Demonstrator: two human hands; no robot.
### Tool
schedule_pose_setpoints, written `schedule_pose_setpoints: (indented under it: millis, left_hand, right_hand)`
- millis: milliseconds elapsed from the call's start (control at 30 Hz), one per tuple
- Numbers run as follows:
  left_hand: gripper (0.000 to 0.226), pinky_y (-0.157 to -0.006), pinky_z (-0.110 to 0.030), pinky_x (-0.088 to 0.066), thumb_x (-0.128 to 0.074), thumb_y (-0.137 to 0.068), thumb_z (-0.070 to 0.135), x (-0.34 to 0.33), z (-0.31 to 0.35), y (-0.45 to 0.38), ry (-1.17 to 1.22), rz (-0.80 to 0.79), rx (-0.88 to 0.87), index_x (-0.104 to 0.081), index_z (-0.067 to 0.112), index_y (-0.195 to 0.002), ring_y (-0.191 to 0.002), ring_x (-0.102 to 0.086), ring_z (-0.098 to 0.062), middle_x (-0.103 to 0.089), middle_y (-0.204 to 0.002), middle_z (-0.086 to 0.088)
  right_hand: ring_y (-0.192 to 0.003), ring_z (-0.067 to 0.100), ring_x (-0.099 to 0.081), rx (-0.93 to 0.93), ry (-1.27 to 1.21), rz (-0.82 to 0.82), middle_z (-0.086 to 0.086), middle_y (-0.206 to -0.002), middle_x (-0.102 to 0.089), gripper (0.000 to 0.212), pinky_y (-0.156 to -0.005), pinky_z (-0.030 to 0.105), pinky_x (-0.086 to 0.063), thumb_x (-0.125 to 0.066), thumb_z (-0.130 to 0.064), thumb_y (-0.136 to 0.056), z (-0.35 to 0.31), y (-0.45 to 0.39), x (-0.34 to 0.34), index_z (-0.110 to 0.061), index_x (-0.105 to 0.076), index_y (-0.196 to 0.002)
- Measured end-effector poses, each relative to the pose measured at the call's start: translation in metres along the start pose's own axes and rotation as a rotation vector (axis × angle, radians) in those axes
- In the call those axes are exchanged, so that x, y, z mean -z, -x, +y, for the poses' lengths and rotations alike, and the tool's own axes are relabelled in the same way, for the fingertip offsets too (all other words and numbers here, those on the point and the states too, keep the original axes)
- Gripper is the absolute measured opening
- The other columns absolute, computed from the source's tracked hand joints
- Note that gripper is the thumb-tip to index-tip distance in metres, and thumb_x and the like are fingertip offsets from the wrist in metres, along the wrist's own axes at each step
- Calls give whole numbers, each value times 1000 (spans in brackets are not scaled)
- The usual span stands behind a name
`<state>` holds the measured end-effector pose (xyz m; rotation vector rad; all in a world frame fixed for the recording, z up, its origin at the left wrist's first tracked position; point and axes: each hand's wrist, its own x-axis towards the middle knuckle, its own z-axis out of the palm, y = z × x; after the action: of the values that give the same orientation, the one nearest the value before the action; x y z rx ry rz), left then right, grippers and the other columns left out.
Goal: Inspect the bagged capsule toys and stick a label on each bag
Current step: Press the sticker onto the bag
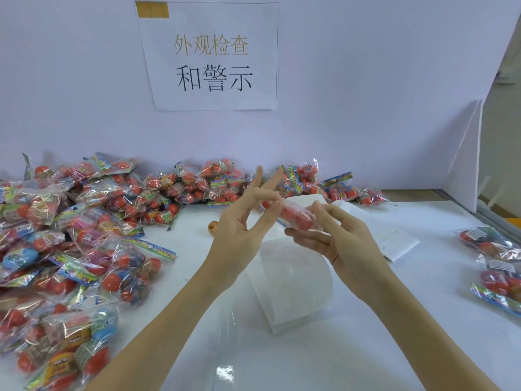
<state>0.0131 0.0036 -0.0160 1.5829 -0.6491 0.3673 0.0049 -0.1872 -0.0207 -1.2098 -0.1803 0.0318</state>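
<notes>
Holding one bag (296,215) mid-frame, we are pinching it between left hand (248,218) and right hand (335,238). Its film is looking light, crinkly and slippery, so we are favouring its edges.

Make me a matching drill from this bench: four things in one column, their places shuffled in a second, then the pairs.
1. big pile of bagged toys
2. small stack of bags
3. paper sign
4. held bag

A. on the back wall
B. between both hands
C. table's left side
D. table's right edge

Pairs: 1-C, 2-D, 3-A, 4-B
</notes>
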Motion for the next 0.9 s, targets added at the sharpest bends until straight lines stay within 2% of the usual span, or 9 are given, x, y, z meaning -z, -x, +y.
schedule_pose_setpoints:
  millis: [67,133,200,267,367,500,633,800,900]
  left_hand:
    - [9,-122,-30,-15,-65,-101,21,4,0,1,-66,-47,6,-74,25,-102,-157,-9,3,-31,-167,20]
    - [15,-121,-28,-21,-63,-100,29,6,1,2,-40,-24,67,-76,29,-107,-156,-11,4,-26,-166,26]
    - [21,-118,-31,-40,-66,-99,30,3,1,2,81,50,171,-71,32,-120,-146,-42,-2,-48,-153,16]
    - [40,-100,-29,-55,-73,-98,17,-2,-3,1,174,144,264,-60,33,-131,-115,-70,-15,-70,-126,0]
    - [44,-86,-19,-55,-75,-93,6,-2,-10,-2,188,230,328,-59,25,-129,-93,-74,-14,-79,-96,-2]
    - [30,-80,-16,-54,-77,-88,5,4,-14,-4,221,194,345,-69,17,-114,-80,-74,-14,-79,-86,0]
    - [32,-78,-17,-55,-78,-88,-1,9,-17,-5,135,146,302,-71,22,-109,-80,-74,-12,-79,-87,0]
    - [16,-106,-35,-49,-74,-94,25,16,-13,-4,219,-69,315,-73,29,-109,-109,-67,-21,-74,-115,1]
    - [23,-103,-40,-51,-72,-98,30,10,-13,-4,231,32,353,-76,12,-112,-104,-71,-31,-77,-114,-11]
  right_hand:
    - [-100,36,-75,55,-80,31,25,-113,-74,31,-87,32,-61,-75,-23,-88,1,-2,4,-3,-70,-110]
    - [-102,34,-73,115,-102,74,21,-115,-73,40,-92,36,-60,-81,-17,-80,1,-3,6,-7,-68,-116]
    - [-108,29,-70,149,-39,126,15,-120,-71,57,-102,43,-56,-84,-16,-75,2,-5,6,-12,-64,-127]
    - [-110,26,-68,145,17,117,11,-125,-70,61,-109,47,-51,-85,-15,-76,4,-5,6,-16,-63,-133]
    - [-107,25,-70,114,23,37,10,-124,-72,46,-104,39,-54,-85,-16,-84,6,-6,7,-23,-72,-127]
    - [-89,15,-67,78,60,-94,9,-104,-77,30,-93,23,-53,-72,-35,-94,7,-4,7,-12,-80,-112]
    - [-87,17,-68,73,60,-42,13,-103,-77,30,-89,23,-54,-73,-32,-88,12,-6,9,-10,-82,-107]
    - [-87,18,-66,96,187,-27,11,-95,-75,21,-93,30,-55,-66,-21,-97,13,-5,11,-11,-81,-108]
    - [-89,21,-66,95,294,-37,12,-101,-76,21,-92,37,-54,-60,-13,-104,13,-2,8,-11,-77,-115]
